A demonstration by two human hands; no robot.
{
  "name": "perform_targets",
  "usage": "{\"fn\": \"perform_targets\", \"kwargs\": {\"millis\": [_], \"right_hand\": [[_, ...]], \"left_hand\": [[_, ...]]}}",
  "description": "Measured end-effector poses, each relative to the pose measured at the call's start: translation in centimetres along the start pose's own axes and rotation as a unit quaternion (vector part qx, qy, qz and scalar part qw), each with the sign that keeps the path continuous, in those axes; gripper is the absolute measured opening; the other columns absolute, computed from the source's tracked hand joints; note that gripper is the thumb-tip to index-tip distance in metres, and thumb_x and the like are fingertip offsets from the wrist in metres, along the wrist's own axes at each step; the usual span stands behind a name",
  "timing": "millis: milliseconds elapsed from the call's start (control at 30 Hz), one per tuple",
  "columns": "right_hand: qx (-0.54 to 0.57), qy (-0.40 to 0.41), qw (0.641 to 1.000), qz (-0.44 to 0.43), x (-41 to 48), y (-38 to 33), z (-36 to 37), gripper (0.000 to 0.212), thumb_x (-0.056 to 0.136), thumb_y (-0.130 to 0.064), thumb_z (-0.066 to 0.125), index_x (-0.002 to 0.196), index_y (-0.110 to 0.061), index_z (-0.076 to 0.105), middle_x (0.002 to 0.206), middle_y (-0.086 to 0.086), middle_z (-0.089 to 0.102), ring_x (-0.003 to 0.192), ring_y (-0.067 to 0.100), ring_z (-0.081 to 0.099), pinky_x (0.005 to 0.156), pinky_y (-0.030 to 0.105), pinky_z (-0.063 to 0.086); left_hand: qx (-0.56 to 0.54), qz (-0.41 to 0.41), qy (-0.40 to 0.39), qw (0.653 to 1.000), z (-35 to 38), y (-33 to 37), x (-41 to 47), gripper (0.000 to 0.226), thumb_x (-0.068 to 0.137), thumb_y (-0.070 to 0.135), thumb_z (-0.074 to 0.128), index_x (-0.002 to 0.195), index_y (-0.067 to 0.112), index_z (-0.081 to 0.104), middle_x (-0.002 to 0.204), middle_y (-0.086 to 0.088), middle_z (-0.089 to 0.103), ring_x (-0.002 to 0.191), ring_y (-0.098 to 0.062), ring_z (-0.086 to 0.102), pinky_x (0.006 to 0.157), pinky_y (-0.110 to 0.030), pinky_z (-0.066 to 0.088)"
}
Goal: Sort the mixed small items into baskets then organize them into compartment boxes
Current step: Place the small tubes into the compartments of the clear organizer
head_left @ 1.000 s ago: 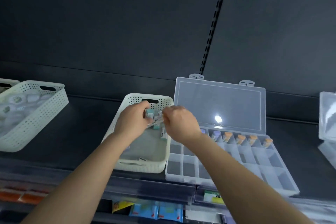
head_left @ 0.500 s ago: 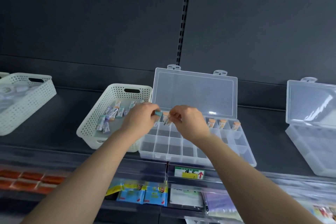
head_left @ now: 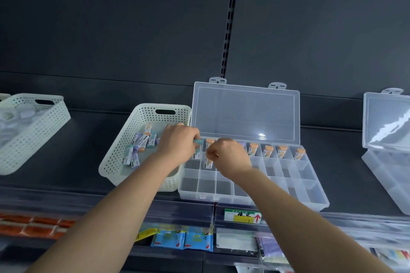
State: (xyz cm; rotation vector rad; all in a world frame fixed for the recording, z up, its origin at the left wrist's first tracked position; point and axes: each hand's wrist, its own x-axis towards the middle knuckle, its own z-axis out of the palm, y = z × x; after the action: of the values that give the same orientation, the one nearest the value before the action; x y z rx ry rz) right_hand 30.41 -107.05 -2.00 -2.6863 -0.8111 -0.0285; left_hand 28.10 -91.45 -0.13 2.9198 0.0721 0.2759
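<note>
A clear compartment box [head_left: 310, 195] lies open on the dark shelf, its lid leaning back. Several orange-capped small packs [head_left: 281, 150] stand in its back row. Left of it a white perforated basket [head_left: 117, 157] holds several small packs with teal, purple and orange ends [head_left: 142, 146]. My left hand [head_left: 177, 142] holds a teal-capped pack [head_left: 197, 149] over the box's back left corner. Beside it, my right hand [head_left: 226, 155] pinches an orange-capped pack [head_left: 208, 160] over the left compartments.
Another white basket [head_left: 33, 131] with pale round items stands at far left. A second open clear box [head_left: 390, 162] sits at the right edge. Below the shelf front hang packets [head_left: 182, 239] and a price label [head_left: 241, 215].
The view shifted, so the basket and box sit further right and lower in frame. Both hands, each with a pack, have moved from the basket to above the box's back left compartments.
</note>
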Motion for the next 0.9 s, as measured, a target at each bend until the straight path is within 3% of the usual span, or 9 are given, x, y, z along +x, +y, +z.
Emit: {"fn": "perform_targets", "kwargs": {"millis": [200, 400, 900], "right_hand": [[-0.010, -0.015, 1.000, 0.016, 0.4, 0.3, 0.7, 0.022, 0.092, -0.017, 0.051, 0.095, -0.016, 0.073, 0.095, 0.005, 0.068, 0.090, 0.024, 0.060, 0.079, 0.036, 0.053], [-0.014, -0.007, 1.000, 0.005, 0.5, 0.6, 0.8, 0.018, 0.092, -0.022, 0.054, 0.099, -0.017, 0.070, 0.097, 0.004, 0.069, 0.090, 0.024, 0.062, 0.079, 0.038, 0.054], [-0.002, -0.003, 1.000, -0.030, 0.3, 0.9, 0.7, 0.024, 0.091, -0.028, 0.056, 0.112, -0.022, 0.065, 0.107, 0.000, 0.068, 0.098, 0.018, 0.060, 0.081, 0.034, 0.055]], "left_hand": [[0.048, 0.024, -0.040, 0.998, 0.8, -0.4, 0.0, 0.016, 0.086, 0.032, 0.067, 0.102, 0.032, 0.070, 0.101, 0.006, 0.062, 0.103, -0.018, 0.049, 0.090, -0.036, 0.038], [0.114, 0.045, -0.019, 0.992, 1.5, -0.1, -0.4, 0.021, 0.081, 0.041, 0.071, 0.100, 0.033, 0.073, 0.100, 0.012, 0.057, 0.101, -0.016, 0.038, 0.083, -0.034, 0.025], [0.156, 0.051, -0.010, 0.986, 1.0, 0.5, -1.5, 0.022, 0.082, 0.025, 0.071, 0.104, 0.028, 0.072, 0.101, 0.009, 0.053, 0.105, -0.018, 0.036, 0.087, -0.035, 0.025]]}}
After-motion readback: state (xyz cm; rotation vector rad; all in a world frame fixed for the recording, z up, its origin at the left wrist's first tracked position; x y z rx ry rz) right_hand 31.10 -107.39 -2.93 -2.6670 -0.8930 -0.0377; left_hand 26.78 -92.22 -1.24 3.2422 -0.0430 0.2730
